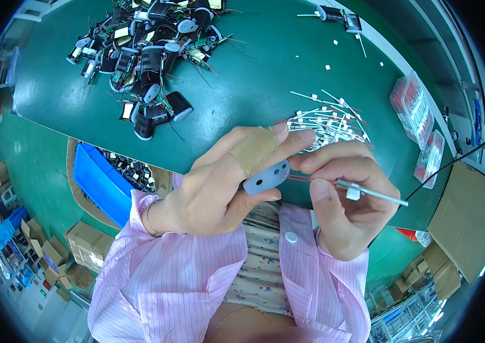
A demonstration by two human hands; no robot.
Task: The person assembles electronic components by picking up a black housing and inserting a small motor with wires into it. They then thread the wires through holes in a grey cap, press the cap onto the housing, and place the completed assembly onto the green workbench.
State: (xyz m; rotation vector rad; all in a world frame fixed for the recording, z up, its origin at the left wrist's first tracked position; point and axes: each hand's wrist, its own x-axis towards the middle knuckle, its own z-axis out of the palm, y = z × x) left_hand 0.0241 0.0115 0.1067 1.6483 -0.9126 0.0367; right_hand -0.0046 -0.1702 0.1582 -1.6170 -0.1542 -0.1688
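Observation:
My left hand (208, 191), with a tan bandage (254, 151) on it, grips a grey oval end piece (266, 178) with several round holes; whatever lies behind that piece is hidden by my fingers. My right hand (362, 200) pinches a thin white stick-like part (388, 198) with a small white tab (353, 192) and thin red wires (301, 178). The wire tips reach the holed face of the grey piece; whether they enter a hole, I cannot tell. Just beyond my hands lies a loose pile of similar white sticks (334, 127) with red wires.
A heap of black cylindrical assemblies (154, 57) with grey ends and loose wires covers the green table's (242, 74) far left. Two more assemblies (339, 17) lie far right. Clear plastic boxes (413, 108) line the right edge. Below left stands a carton with a blue tray (99, 180).

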